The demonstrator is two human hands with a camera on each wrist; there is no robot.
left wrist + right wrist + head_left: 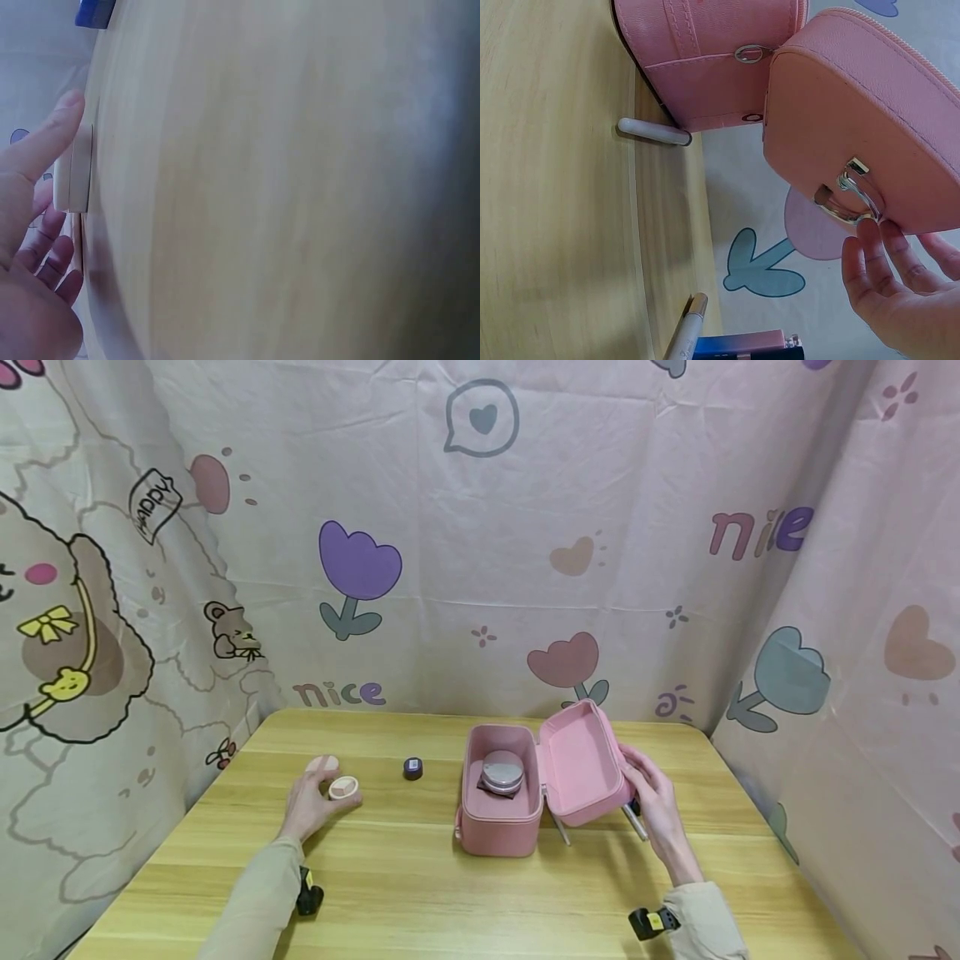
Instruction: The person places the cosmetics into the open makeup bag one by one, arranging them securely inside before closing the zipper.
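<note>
A pink vanity case [498, 837] stands on the table, its lid [581, 760] swung out to the right. My right hand [651, 789] holds the lid by its outer edge; in the right wrist view the curled fingers [904, 262] meet the lid beside its metal handle [861, 199], the thumb hidden. Inside the case lies a round silver-grey compact [502, 771]. My left hand [311, 802] is around a small round cream-coloured container [343, 788], thumb straight along its near side. Next to it a flat pale-pink disc [322, 764] is partly covered by the fingers.
A small dark jar [412, 768] stands between the left hand and the case. White tubes [656, 131] lie by the case and under the lid, with a pink-and-blue stick [739, 343] near them. A printed curtain [465, 527] encloses the table [420, 902].
</note>
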